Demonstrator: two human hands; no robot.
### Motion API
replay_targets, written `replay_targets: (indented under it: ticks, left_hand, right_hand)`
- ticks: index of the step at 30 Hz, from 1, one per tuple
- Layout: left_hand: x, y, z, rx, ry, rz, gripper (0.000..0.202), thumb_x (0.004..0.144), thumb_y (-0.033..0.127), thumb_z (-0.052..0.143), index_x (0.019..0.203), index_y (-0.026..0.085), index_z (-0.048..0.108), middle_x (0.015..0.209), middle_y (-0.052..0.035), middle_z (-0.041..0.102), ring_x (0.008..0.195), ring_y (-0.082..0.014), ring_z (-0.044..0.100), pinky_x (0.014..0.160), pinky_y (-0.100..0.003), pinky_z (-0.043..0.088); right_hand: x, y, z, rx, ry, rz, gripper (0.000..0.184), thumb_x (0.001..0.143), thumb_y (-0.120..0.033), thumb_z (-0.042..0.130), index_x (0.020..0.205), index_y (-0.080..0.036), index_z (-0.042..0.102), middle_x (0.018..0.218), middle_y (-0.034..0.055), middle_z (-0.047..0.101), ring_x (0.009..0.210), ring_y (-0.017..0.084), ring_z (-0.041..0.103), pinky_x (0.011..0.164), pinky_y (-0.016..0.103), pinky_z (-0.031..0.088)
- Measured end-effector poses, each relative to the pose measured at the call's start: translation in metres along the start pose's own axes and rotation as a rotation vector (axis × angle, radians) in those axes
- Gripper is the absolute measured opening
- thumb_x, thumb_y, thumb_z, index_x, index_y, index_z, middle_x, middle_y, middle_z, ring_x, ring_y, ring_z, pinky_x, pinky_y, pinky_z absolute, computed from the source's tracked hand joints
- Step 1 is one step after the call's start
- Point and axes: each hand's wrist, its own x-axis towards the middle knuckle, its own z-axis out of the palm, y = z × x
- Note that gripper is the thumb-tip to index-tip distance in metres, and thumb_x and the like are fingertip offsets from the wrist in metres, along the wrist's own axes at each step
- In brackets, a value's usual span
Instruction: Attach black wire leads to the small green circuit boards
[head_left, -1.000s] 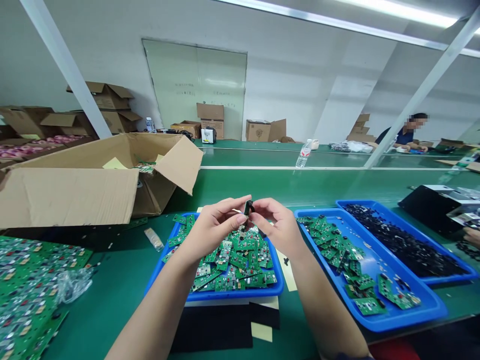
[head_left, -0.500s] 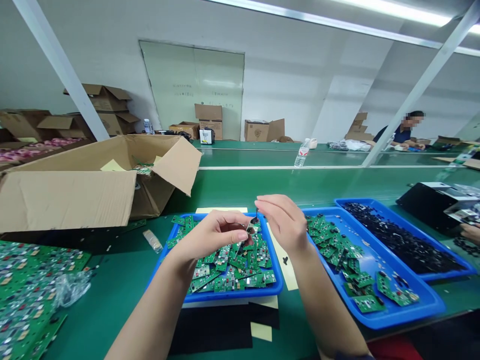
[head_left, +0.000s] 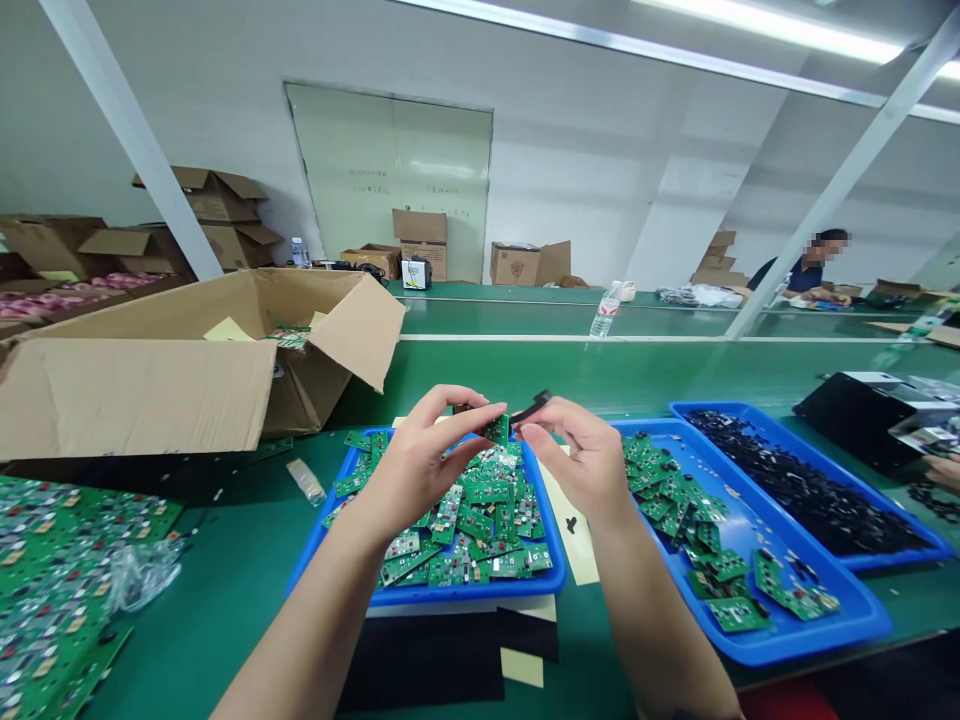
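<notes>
Fitting step, above near-edge blue plastic tray (head_left: 551,575): left hand (head_left: 420,460) fingers pinching small green circuit board (head_left: 496,429); right hand (head_left: 581,455) fingers pinching small black plastic part (head_left: 531,405). Next likely: align, press together.

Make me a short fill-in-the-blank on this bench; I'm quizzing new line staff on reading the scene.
1. The left hand pinches a small ____ circuit board.
2. The right hand holds a small ____ part.
3. Both hands hover above a ____ tray of boards.
4. The far-right tray holds ____ parts.

Missing words: green; black; blue; black
</notes>
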Motion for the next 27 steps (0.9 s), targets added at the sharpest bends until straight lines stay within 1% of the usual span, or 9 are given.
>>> replay_targets:
  ticks: [2, 4, 9, 14, 17, 19, 21, 24, 27]
  left_hand:
    - [0.0, 0.001, 0.0, 0.015, -0.006, 0.027, 0.039, 0.083, 0.008, 0.058, 0.118, 0.024, 0.057, 0.104, -0.006, 0.055, 0.096, -0.0156, 0.058, 0.081, -0.029, 0.053]
    - [0.0, 0.002, 0.0, 0.013, -0.009, 0.04, 0.04, 0.084, 0.007, 0.058, 0.119, 0.025, 0.056, 0.103, -0.0054, 0.054, 0.095, -0.015, 0.058, 0.08, -0.029, 0.053]
    - [0.0, 0.002, 0.0, -0.037, -0.042, 0.021, 0.041, 0.084, 0.009, 0.058, 0.122, 0.025, 0.054, 0.1, -0.0049, 0.054, 0.09, -0.0138, 0.058, 0.073, -0.025, 0.053]
    - [0.0, 0.0, 0.002, -0.048, -0.044, -0.006, 0.036, 0.086, 0.014, 0.057, 0.12, 0.023, 0.056, 0.098, -0.0047, 0.056, 0.085, -0.013, 0.057, 0.069, -0.023, 0.052]
    - [0.001, 0.0, 0.004, -0.015, 0.014, 0.017, 0.033, 0.086, 0.015, 0.057, 0.119, 0.021, 0.056, 0.096, -0.005, 0.056, 0.084, -0.0129, 0.058, 0.07, -0.024, 0.053]
    - [0.001, -0.001, 0.005, 0.033, 0.097, 0.039, 0.034, 0.085, 0.015, 0.058, 0.119, 0.02, 0.056, 0.096, -0.0054, 0.056, 0.085, -0.0133, 0.058, 0.072, -0.024, 0.054]
    - [0.0, -0.001, 0.006, 0.088, 0.174, 0.068, 0.036, 0.084, 0.012, 0.06, 0.119, 0.02, 0.056, 0.099, -0.0059, 0.057, 0.09, -0.0147, 0.059, 0.076, -0.026, 0.055]
    - [-0.003, -0.003, 0.007, 0.144, 0.227, 0.133, 0.037, 0.082, 0.008, 0.061, 0.116, 0.021, 0.057, 0.107, -0.0071, 0.056, 0.099, -0.0173, 0.059, 0.089, -0.034, 0.053]
    - [-0.006, -0.005, 0.008, 0.183, 0.227, 0.186, 0.036, 0.081, 0.006, 0.06, 0.115, 0.02, 0.059, 0.111, -0.0079, 0.054, 0.103, -0.0182, 0.058, 0.098, -0.04, 0.05]
  right_hand:
    - [0.0, 0.0, 0.005, 0.001, 0.018, 0.021, 0.009, 0.083, -0.021, 0.058, 0.089, -0.021, 0.065, 0.079, 0.0018, 0.069, 0.071, 0.014, 0.064, 0.064, 0.028, 0.055]
    - [0.0, -0.001, 0.007, -0.019, 0.02, -0.018, 0.009, 0.082, -0.018, 0.059, 0.089, -0.021, 0.065, 0.08, 0.0017, 0.069, 0.072, 0.014, 0.065, 0.064, 0.028, 0.055]
    - [0.002, -0.003, 0.003, -0.15, 0.117, -0.244, 0.013, 0.081, -0.01, 0.058, 0.083, -0.02, 0.066, 0.078, 0.0026, 0.07, 0.074, 0.016, 0.065, 0.067, 0.031, 0.055]
    - [0.003, -0.001, -0.002, -0.346, 0.104, -0.525, 0.028, 0.079, -0.001, 0.058, 0.101, -0.017, 0.065, 0.084, 0.0077, 0.069, 0.077, 0.017, 0.064, 0.064, 0.031, 0.055]
    - [0.001, -0.001, -0.005, -0.367, 0.051, -0.577, 0.034, 0.079, 0.002, 0.056, 0.106, -0.017, 0.064, 0.085, 0.0079, 0.069, 0.08, 0.018, 0.064, 0.065, 0.032, 0.055]
    - [-0.001, -0.002, -0.006, -0.281, 0.018, -0.498, 0.035, 0.081, 0.001, 0.053, 0.108, -0.019, 0.063, 0.092, 0.0081, 0.069, 0.085, 0.018, 0.065, 0.07, 0.032, 0.056]
    - [-0.002, -0.003, -0.005, -0.106, 0.019, -0.291, 0.032, 0.084, -0.005, 0.051, 0.11, -0.02, 0.061, 0.097, 0.0073, 0.069, 0.085, 0.016, 0.066, 0.07, 0.031, 0.057]
    - [-0.004, -0.002, -0.002, 0.241, -0.026, 0.139, 0.022, 0.092, -0.026, 0.045, 0.1, -0.019, 0.063, 0.084, 0.0049, 0.07, 0.069, 0.013, 0.067, 0.06, 0.027, 0.057]
    - [-0.003, -0.003, 0.003, 0.469, -0.182, 0.387, 0.033, 0.091, -0.042, 0.046, 0.081, -0.017, 0.065, 0.07, 0.0037, 0.068, 0.061, 0.013, 0.065, 0.057, 0.026, 0.055]
